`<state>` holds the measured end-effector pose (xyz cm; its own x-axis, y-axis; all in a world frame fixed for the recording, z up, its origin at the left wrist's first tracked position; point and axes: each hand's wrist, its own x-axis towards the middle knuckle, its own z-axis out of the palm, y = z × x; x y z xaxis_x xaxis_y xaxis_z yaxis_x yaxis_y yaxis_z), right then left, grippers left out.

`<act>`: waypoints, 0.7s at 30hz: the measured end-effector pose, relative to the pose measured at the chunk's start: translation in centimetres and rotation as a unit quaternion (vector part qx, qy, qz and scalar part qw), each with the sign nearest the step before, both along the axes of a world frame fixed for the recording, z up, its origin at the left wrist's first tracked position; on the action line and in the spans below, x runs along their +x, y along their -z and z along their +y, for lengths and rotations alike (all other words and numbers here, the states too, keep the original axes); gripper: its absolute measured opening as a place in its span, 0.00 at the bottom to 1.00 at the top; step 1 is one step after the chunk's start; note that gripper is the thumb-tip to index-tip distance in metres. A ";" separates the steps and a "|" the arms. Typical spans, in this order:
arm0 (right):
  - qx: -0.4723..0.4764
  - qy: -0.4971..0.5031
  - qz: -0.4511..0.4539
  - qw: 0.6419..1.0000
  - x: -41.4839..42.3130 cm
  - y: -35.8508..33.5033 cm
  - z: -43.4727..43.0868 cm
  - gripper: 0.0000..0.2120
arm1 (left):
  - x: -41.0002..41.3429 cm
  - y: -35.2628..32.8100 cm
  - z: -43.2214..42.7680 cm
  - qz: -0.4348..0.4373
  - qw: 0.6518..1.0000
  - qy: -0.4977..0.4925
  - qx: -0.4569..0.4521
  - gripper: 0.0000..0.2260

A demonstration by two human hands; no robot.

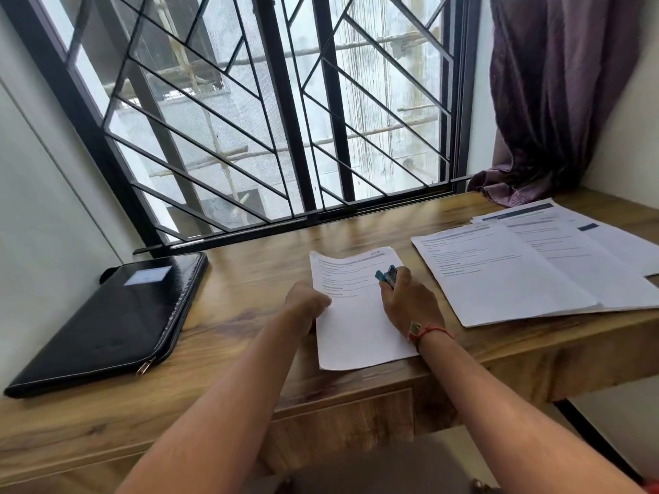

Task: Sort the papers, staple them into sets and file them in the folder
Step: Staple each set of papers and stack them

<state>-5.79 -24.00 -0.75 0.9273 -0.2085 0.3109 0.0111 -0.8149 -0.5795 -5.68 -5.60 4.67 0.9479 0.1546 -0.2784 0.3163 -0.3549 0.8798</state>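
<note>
Stapling 1 set is in hand: the left hand [307, 302] holds the white printed paper set [356, 326] on the wooden desk [249, 279] by its edge with curled fingers [323, 303], while the right hand [410, 304] grips a small blue stapler [386, 273], which probably must next bite the sheets' top corner, just beyond those fingers.

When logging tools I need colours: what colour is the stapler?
The stapler is blue; head view.

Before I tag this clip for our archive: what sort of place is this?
Probably a home study corner: a wooden desk against a barred window, a purple curtain, printed papers and a black zip folder.
</note>
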 end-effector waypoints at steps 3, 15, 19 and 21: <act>-0.003 -0.001 0.002 1.000 -0.1 -0.1 0.0 0.18 | -0.4 0.0 -0.5 0.007 0.999 0.014 -0.043 0.10; -0.008 -0.018 0.010 1.000 -0.2 -0.7 0.5 0.18 | -0.2 2.7 0.3 -0.030 0.989 0.038 -0.141 0.25; -0.039 0.033 -0.002 0.999 0.5 -1.6 0.4 0.18 | 0.4 3.3 1.9 -0.057 0.993 0.009 -0.106 0.22; -0.050 0.044 0.011 0.998 1.0 -1.7 0.3 0.19 | 0.8 3.7 3.2 -0.079 0.991 -0.018 -0.110 0.22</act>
<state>-4.78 -23.71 0.97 0.9141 -0.2577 0.3131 -0.0747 -0.8659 -0.4947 -4.91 -2.42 1.00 0.9776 0.1406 -0.1568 0.1764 -0.1402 0.9743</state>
